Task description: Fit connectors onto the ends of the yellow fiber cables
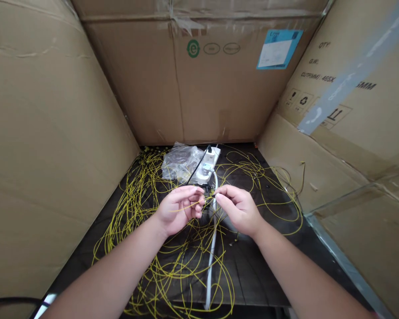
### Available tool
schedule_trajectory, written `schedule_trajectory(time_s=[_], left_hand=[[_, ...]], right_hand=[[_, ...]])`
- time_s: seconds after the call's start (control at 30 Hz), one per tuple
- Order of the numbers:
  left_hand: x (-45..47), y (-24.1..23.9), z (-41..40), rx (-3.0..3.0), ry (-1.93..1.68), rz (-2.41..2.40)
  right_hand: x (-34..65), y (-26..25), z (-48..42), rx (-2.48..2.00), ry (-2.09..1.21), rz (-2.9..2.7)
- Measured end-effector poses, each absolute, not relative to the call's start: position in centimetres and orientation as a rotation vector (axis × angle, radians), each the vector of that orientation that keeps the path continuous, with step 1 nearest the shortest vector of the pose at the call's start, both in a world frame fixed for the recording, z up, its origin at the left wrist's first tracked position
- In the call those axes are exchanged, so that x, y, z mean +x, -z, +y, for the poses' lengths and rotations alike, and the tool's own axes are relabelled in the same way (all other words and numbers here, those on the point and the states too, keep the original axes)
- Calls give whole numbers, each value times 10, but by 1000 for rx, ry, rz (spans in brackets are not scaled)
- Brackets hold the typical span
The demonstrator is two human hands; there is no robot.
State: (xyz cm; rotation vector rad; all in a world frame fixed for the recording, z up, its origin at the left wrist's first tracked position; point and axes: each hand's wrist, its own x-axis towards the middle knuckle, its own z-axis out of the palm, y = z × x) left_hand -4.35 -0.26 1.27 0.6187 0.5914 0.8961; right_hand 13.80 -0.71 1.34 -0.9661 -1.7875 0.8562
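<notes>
My left hand (181, 207) is closed in a pinch on a thin yellow fibre cable (193, 204) above the middle of a dark table (252, 266). My right hand (237, 207) faces it, fingertips pinched on the same cable's end, where a small dark connector (212, 193) shows between the two hands. Loose loops of yellow cable (142, 195) lie tangled all over the table beneath and around both hands.
A white power strip (208, 167) lies behind the hands, its white cord (212, 248) running toward the front edge. A clear plastic bag (181, 163) sits to its left. Cardboard walls (53, 133) enclose the table on the left, back and right.
</notes>
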Motion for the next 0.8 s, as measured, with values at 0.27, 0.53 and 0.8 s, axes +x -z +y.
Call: schedule_trajectory(time_s=[0.27,0.53,0.8], left_hand=[[-37,-11,-4,657,-917,671],[-35,-12,-5,677,-936,747],[-33,-8,-5,617,-942,780]], right_hand=[[139,-14,-8,-939,-846,-1834],[137,-13,-7,-914,-836,-1890],[134,-12,-8,-939,-704,-1917]])
